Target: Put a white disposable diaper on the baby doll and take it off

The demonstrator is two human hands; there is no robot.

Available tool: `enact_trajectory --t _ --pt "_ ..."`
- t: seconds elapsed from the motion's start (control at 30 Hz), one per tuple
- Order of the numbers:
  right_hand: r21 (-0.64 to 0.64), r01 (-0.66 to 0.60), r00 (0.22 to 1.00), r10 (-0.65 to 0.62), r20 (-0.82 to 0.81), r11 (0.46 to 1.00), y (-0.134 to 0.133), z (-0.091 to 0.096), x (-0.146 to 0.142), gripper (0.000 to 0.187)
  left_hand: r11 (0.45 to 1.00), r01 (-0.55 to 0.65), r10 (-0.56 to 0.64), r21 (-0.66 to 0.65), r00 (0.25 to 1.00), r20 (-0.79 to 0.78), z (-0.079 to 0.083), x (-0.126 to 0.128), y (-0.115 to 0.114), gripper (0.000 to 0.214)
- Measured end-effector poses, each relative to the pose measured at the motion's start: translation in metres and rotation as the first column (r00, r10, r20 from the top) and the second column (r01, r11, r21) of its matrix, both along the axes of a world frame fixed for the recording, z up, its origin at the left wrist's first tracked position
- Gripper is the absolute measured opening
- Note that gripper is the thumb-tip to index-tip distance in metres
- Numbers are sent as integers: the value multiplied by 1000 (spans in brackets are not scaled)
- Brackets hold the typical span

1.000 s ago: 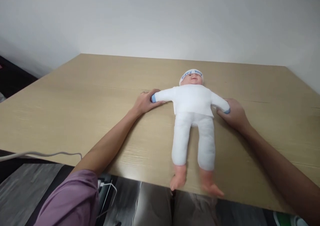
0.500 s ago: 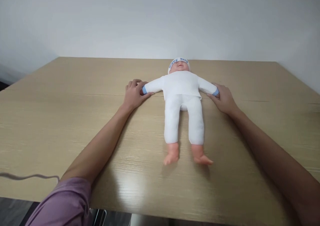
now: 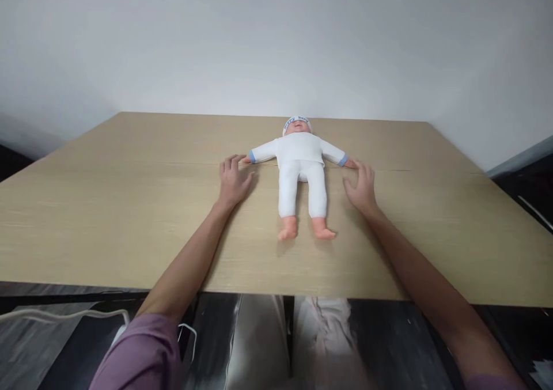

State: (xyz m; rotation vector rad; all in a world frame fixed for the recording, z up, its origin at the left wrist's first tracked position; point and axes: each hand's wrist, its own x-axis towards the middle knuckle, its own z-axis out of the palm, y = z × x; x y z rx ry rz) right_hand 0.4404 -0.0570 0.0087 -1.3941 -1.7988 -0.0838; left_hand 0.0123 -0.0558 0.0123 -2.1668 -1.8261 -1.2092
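Observation:
A baby doll [image 3: 301, 148] lies on its back on the wooden table [image 3: 142, 205], head toward the wall and arms stretched out sideways. It wears a white top and trousers with blue cuffs and a white cap with blue lettering; its feet are bare. My left hand [image 3: 234, 180] rests by the doll's hand on the left, fingers apart, fingertips close to it or touching. On the other side my right hand [image 3: 362, 187] lies beside the doll's other hand, thumb spread away from the fingers. Neither hand grips the doll.
A pale wall [image 3: 276, 44] rises behind the table's far edge. A light cable [image 3: 64, 316] runs at the lower left, below the near edge. My legs [image 3: 259, 338] show under that edge, and dark furniture [image 3: 529, 177] stands at the right.
Both my hands have let go of the doll's forearms and drawn back slightly toward me. The view has tilted and pulled back, so more of the floor and my legs shows.

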Motion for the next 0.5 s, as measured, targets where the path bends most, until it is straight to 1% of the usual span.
enact_trajectory --t 0.03,0.1,0.13,0.17,0.2,0.23,0.27,0.3,0.33,0.37,0.4,0.43,0.47,0.5 --pt "51 -39 999 41 -34 998 -32 9 -10 54 999 13 -14 29 999 31 8 10 -26 53" --pt "155 -154 983 166 -73 976 -108 22 -24 47 993 57 -65 103 995 79 21 30 -93 44" --pt "187 -200 973 218 -77 962 -149 22 -28 48 985 96 -109 146 991 81 24 40 -132 41" --pt "235 -240 964 260 -57 942 -190 18 -28 49 971 135 -153 197 985 79 24 48 -172 37" --pt "281 -286 953 303 -19 916 -230 9 -25 50 940 171 -204 296 975 85 19 56 -212 29" --pt "336 -366 927 373 44 868 -266 -4 -20 46 889 249 -304 385 948 89 9 63 -251 18" --pt "352 -462 885 452 116 814 -297 -22 -15 41 834 350 -429 427 897 103 -5 71 -286 8" --pt "310 -503 863 485 140 807 -324 -42 -9 38 797 435 -522 418 845 116 -22 78 -317 10" --pt "226 -463 886 457 85 857 -345 -63 -3 37 805 470 -552 361 816 169 -41 86 -342 15" --pt "83 -344 938 347 -21 935 -362 -83 1 33 860 474 -510 189 809 292 -60 95 -363 17" --pt "-86 -204 974 193 -121 975 -374 -102 4 28 887 460 -398 -40 805 441 -79 105 -379 18" --pt "-242 -84 976 30 -216 967 -384 -119 5 26 862 452 -262 -231 786 560 -96 114 -392 21" --pt "-394 -12 948 -115 -296 919 -390 -133 5 33 807 451 -121 -382 759 640 -111 124 -401 26" --pt "-521 8 906 -227 -357 853 -395 -143 4 44 740 469 -4 -482 720 694 -124 134 -407 33"
